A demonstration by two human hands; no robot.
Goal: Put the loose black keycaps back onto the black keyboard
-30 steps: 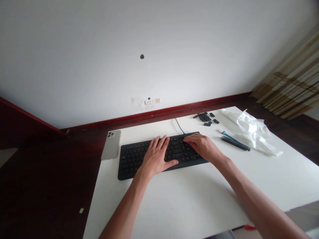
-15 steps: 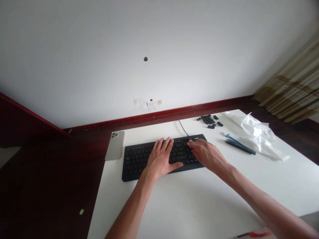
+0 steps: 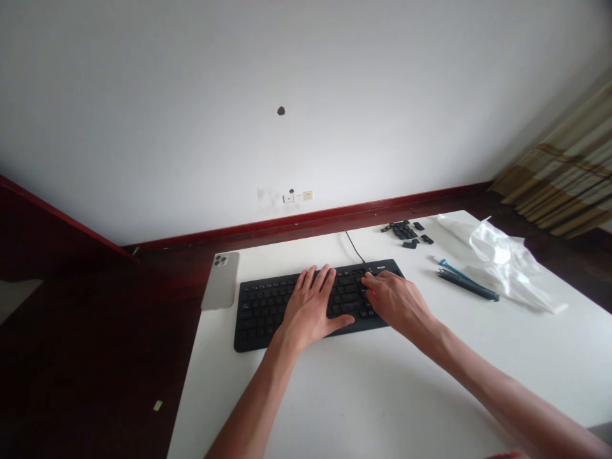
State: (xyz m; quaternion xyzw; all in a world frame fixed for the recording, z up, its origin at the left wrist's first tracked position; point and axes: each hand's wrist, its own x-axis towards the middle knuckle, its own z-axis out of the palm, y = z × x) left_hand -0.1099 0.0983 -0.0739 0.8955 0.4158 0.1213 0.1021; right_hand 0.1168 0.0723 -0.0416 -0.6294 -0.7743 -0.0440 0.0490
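Note:
A black keyboard point(image 3: 264, 310) lies on the white table, its cable point(image 3: 354, 247) leading off the back edge. My left hand point(image 3: 310, 309) rests flat across its middle, fingers spread and thumb stretched to the right. Over the right-hand part of the keys, my right hand point(image 3: 399, 299) is bent downward with thumb and fingertips pressed together. Whatever is between those fingertips is hidden. Several loose black keycaps point(image 3: 404, 231) lie in a cluster near the table's back edge, behind the keyboard.
A grey phone point(image 3: 221, 284) lies left of the keyboard. To the right are dark tweezers-like tools point(image 3: 466, 285), a blue slim tool point(image 3: 452, 268) and a crumpled clear plastic bag point(image 3: 502, 255). Part of a red object point(image 3: 507, 455) shows at the white table's point(image 3: 344, 395) near edge.
The view has shifted slightly, and the red object at the bottom is now mostly out of frame. Both hands stay at nearly the same places on the keyboard.

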